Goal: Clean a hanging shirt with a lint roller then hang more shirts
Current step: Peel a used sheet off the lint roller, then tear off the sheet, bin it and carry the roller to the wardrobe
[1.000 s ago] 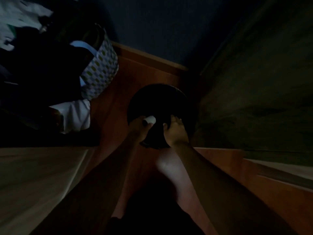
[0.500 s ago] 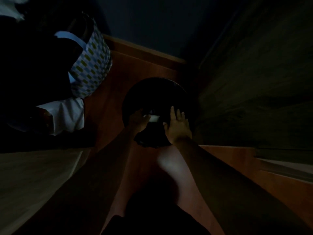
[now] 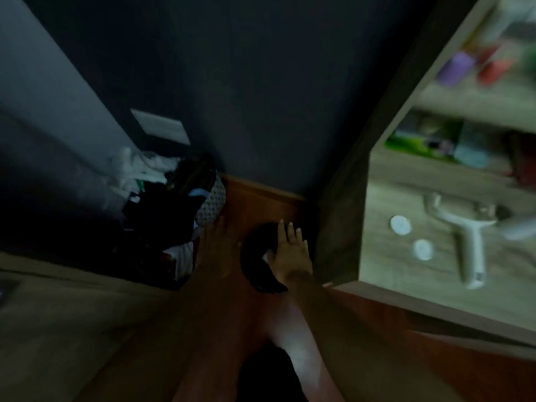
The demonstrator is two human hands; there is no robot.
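My right hand [image 3: 290,250] lies flat with straight fingers over a round black bin [image 3: 255,256] on the wooden floor. A small white scrap [image 3: 265,258] shows at the bin's top, beside my right thumb. My left hand [image 3: 219,245] hovers left of the bin, dim and blurred, its fingers stretched out and nothing seen in it. A white lint roller [image 3: 470,248] lies on a lit wooden shelf at the right. Dark and white clothes fill a patterned laundry basket [image 3: 213,203] on the left.
The shelf unit's dark side panel [image 3: 348,198] stands just right of the bin. Two white discs [image 3: 400,224] lie on the shelf beside the roller. Blurred coloured items sit on higher shelves. A dark wall is behind, and a pale surface [image 3: 58,329] spreads at lower left.
The view has swung up and right, bringing the lit shelf into sight. My left hand no longer holds the white scrap and has moved left off the bin. My right hand stays over the bin.
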